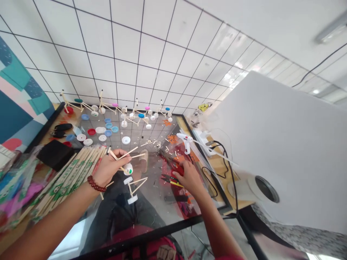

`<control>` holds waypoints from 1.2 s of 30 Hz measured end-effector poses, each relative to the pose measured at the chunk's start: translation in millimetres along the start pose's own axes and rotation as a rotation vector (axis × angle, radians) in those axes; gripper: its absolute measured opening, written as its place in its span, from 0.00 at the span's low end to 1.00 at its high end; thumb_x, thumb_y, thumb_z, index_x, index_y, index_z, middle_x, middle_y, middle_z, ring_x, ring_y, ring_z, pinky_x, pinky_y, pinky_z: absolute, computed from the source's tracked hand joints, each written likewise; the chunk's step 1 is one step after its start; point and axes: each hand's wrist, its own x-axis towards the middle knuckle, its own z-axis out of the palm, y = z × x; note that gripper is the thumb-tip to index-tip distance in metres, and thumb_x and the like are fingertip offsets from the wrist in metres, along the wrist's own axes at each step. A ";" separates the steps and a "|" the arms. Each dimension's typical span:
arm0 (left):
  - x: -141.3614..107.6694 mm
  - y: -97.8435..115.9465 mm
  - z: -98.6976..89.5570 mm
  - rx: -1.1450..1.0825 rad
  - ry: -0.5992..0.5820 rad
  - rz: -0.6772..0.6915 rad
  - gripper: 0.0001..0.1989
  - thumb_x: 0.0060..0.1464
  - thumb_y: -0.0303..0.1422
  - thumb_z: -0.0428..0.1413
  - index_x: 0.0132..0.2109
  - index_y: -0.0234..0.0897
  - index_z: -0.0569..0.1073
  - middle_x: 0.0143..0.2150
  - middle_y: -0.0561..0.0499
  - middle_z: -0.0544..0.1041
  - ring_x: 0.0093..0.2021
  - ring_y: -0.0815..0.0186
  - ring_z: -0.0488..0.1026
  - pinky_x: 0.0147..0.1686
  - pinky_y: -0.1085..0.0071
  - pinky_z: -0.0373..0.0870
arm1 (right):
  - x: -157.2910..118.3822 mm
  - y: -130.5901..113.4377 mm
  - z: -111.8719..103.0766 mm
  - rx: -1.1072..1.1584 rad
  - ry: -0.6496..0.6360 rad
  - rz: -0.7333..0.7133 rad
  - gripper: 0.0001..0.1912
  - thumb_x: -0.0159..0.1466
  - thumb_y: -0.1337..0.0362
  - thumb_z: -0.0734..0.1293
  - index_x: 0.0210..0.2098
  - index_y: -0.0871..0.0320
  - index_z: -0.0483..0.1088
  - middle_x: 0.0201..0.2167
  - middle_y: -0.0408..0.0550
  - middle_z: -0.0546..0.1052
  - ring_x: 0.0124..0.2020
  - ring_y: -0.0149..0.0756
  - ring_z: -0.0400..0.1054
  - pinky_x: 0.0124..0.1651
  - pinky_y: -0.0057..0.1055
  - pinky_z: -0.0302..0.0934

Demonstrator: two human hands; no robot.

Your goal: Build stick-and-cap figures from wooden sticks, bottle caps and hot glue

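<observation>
My left hand (115, 164) is closed around a small frame of thin wooden sticks (128, 152) with a white bottle cap (128, 169) on it. Just below lies another stick frame (138, 184) with two white caps as wheels. On the right, my right hand (188, 175) has its thumb and fingers around the handles of red-handled pliers (172, 163), whose jaws point away from me on the glass table. Beside that hand lie dark thread snips (168, 178) and a yellow-handled tool (176, 183).
Several finished stick models with caps (135, 115) line the back edge. Loose blue, red and white bottle caps (102, 138) lie at left, near packaged chopsticks (78, 173) and a black box (55, 155). A white glue gun (185, 141) with cables stands at right; stick scraps (155, 143) are scattered mid-table.
</observation>
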 end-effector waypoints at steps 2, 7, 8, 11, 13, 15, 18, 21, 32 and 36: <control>0.8 0.2 -0.1 -0.002 -0.001 0.005 0.19 0.34 0.44 0.75 0.28 0.39 0.78 0.25 0.53 0.74 0.24 0.65 0.70 0.25 0.68 0.63 | -3.4 7.7 1.4 -0.053 -0.058 -0.035 0.07 0.66 0.62 0.73 0.41 0.57 0.75 0.47 0.56 0.79 0.49 0.49 0.75 0.56 0.46 0.70; -0.5 0.5 2.5 -0.067 -0.031 -0.012 0.17 0.35 0.42 0.75 0.28 0.40 0.79 0.25 0.52 0.75 0.27 0.64 0.70 0.28 0.67 0.65 | 5.0 2.6 0.5 -0.135 -0.105 -0.153 0.05 0.66 0.65 0.71 0.32 0.56 0.75 0.41 0.53 0.76 0.44 0.44 0.72 0.52 0.41 0.68; -0.7 0.7 3.2 -0.083 -0.034 -0.017 0.17 0.34 0.42 0.75 0.27 0.40 0.79 0.25 0.52 0.75 0.27 0.64 0.70 0.29 0.67 0.66 | 7.6 -0.3 -0.9 -0.137 -0.105 -0.151 0.05 0.65 0.65 0.71 0.31 0.56 0.74 0.39 0.52 0.75 0.42 0.44 0.71 0.51 0.41 0.68; 0.0 1.8 5.4 -0.122 -0.025 -0.052 0.18 0.33 0.43 0.76 0.26 0.40 0.78 0.24 0.52 0.74 0.27 0.64 0.70 0.29 0.67 0.66 | 11.4 -11.6 -6.3 0.021 -0.076 -0.063 0.07 0.64 0.62 0.70 0.29 0.55 0.71 0.36 0.49 0.73 0.37 0.40 0.67 0.46 0.38 0.67; 0.8 2.8 6.7 -0.137 -0.016 -0.062 0.19 0.32 0.43 0.76 0.26 0.40 0.77 0.24 0.52 0.74 0.27 0.64 0.69 0.29 0.67 0.66 | 9.0 -22.9 -10.0 0.284 -0.082 0.045 0.15 0.66 0.55 0.70 0.26 0.53 0.68 0.32 0.46 0.71 0.33 0.38 0.64 0.41 0.37 0.65; 1.3 3.8 8.1 -0.144 -0.019 -0.058 0.19 0.33 0.44 0.76 0.26 0.40 0.77 0.24 0.52 0.74 0.27 0.64 0.69 0.29 0.66 0.67 | 3.0 -38.4 -13.9 0.645 -0.152 0.175 0.24 0.65 0.43 0.72 0.24 0.52 0.65 0.26 0.43 0.69 0.29 0.36 0.62 0.37 0.35 0.63; 0.9 5.5 10.9 -0.123 -0.012 -0.019 0.19 0.35 0.45 0.76 0.28 0.41 0.77 0.25 0.52 0.74 0.28 0.62 0.70 0.30 0.65 0.67 | -7.5 -67.3 -20.8 1.143 -0.336 0.329 0.30 0.56 0.34 0.78 0.27 0.54 0.73 0.26 0.45 0.75 0.29 0.37 0.69 0.38 0.35 0.66; -0.6 8.7 14.0 -0.067 0.017 0.028 0.19 0.36 0.45 0.75 0.29 0.41 0.78 0.26 0.51 0.75 0.28 0.62 0.70 0.28 0.66 0.65 | -13.7 -91.7 -25.3 1.359 -0.471 0.383 0.29 0.55 0.36 0.80 0.38 0.55 0.83 0.38 0.52 0.84 0.40 0.42 0.78 0.49 0.39 0.71; -3.0 17.0 14.0 0.023 0.018 0.041 0.19 0.36 0.44 0.75 0.29 0.41 0.78 0.26 0.51 0.75 0.27 0.62 0.69 0.27 0.67 0.65 | -25.2 -96.5 -6.4 1.416 -0.524 0.399 0.34 0.52 0.44 0.85 0.55 0.47 0.84 0.56 0.53 0.84 0.59 0.48 0.75 0.65 0.46 0.63; -3.7 14.9 12.8 0.050 0.005 0.041 0.17 0.38 0.43 0.74 0.30 0.40 0.78 0.26 0.53 0.75 0.26 0.64 0.70 0.26 0.69 0.65 | -25.0 -100.5 -6.7 1.401 -0.548 0.399 0.33 0.52 0.43 0.85 0.55 0.47 0.84 0.60 0.53 0.83 0.62 0.50 0.74 0.69 0.48 0.59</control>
